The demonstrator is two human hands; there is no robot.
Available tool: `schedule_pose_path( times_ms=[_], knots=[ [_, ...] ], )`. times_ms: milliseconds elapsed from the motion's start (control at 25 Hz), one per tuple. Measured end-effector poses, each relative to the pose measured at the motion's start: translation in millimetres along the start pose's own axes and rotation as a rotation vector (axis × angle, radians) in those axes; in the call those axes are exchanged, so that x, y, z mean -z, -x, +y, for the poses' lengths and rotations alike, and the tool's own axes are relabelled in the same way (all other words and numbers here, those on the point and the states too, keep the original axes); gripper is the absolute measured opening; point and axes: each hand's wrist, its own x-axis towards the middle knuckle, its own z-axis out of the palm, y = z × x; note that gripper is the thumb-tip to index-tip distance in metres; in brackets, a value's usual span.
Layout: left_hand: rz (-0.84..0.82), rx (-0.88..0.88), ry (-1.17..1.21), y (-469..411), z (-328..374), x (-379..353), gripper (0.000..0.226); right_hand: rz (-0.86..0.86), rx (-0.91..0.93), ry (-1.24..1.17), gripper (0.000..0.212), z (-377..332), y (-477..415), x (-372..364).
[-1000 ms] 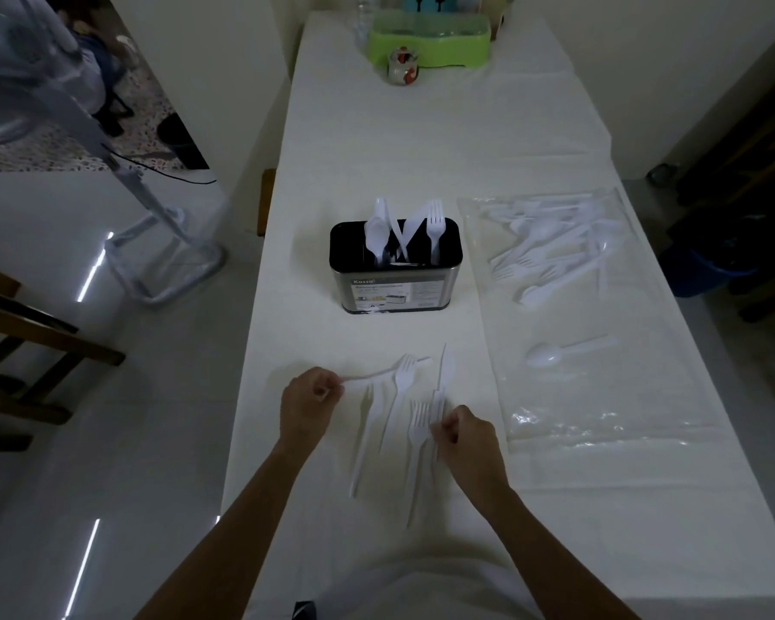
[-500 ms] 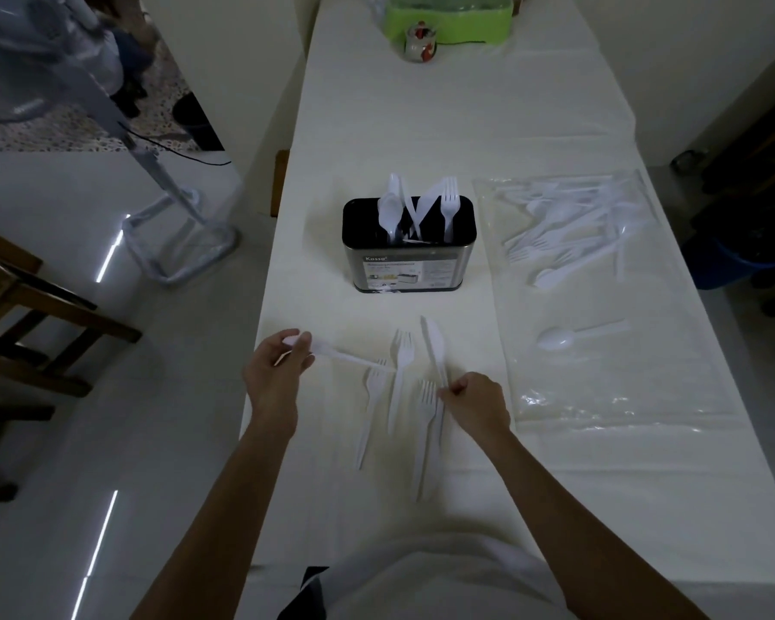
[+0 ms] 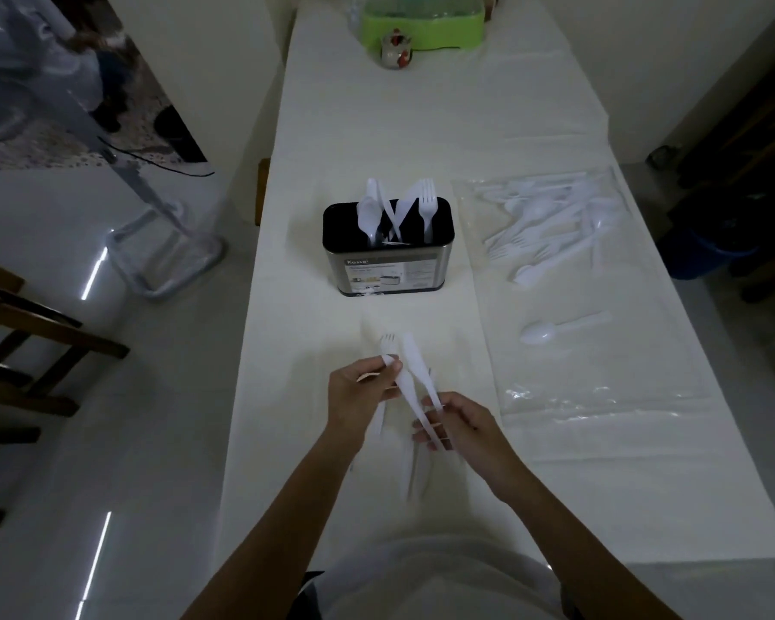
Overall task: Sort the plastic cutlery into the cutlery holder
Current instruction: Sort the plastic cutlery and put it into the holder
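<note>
step: gathering loose pieces | left hand [image 3: 362, 391] pinches fork [image 3: 388, 346] | right hand [image 3: 455, 425] clamps knife [image 3: 417, 373] | next: drop into cutlery holder [image 3: 388, 252] by type

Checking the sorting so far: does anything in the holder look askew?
Yes. In the holder the knives lean crosswise against each other, while the fork stands upright at the right end and the spoons at the left. Nothing looks spilled or broken.

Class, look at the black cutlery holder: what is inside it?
Inside the cutlery holder stand white spoons, knives and a fork. Their lower ends and any dividers are hidden by its walls.
</note>
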Motion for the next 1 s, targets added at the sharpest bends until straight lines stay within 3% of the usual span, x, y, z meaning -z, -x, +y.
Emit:
schedule_pose_path(
  times_ms=[240, 400, 520, 600, 760, 880, 1000],
  knots=[
    [-0.142, -0.045, -0.317, 2.4, -13.6, -33.0, 0.013, 0.062, -0.135, -0.111, 0.025, 17.9, 23.6, 7.0],
    [-0.181, -0.315, -0.868, -8.4, -28.1, -34.5, 0.021, 0.217, -0.169, -0.039, 0.019, 44.8, 37.3, 26.7],
    [-0.294, -0.314, -1.315, -16.3, -26.6, -42.2, 0.035, 0.308, -0.162, -0.043, 0.016, 57.7, 48.3, 40.0],
    [-0.285, -0.313, -1.456, -21.7, -20.9, -50.2, 0.037, 0.337, -0.156, -0.033, 0.016, 61.5, 52.4, 42.6],
    [-0.334, -0.168, -1.460, -34.7, -13.5, -62.1, 0.037, 0.397, -0.164, -0.034, 0.017, 68.2, 57.2, 46.6],
    [-0.328, -0.124, -1.405, -36.9, -10.6, -63.1, 0.024, 0.418, -0.161, -0.050, 0.021, 72.3, 57.1, 47.3],
    [-0.254, -0.139, -1.209, -24.1, -1.3, -70.0, 0.029, 0.417, -0.167, -0.110, 0.021, 69.9, 56.7, 47.0]
  ],
)
